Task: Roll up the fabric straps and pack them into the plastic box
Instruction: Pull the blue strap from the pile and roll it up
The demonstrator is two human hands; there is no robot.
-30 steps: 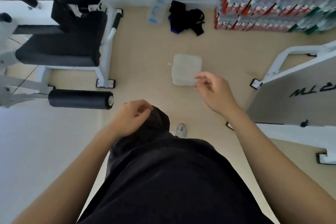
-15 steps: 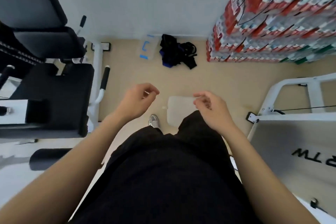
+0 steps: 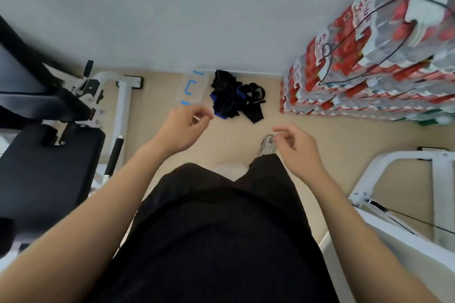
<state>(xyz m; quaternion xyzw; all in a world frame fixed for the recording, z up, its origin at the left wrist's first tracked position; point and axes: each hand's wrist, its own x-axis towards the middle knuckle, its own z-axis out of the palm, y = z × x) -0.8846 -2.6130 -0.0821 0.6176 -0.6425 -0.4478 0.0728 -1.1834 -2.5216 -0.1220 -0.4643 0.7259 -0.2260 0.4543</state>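
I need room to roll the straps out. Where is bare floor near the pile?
Bare floor lies between the strap pile, the stacked bottle packs and the white frame. A narrower strip runs between the white machine leg and the plastic box. Along the wall it is crowded: box and pile sit side by side.

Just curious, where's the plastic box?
Head view: the box sits on the floor by the far wall, left of the straps, beyond the left hand.
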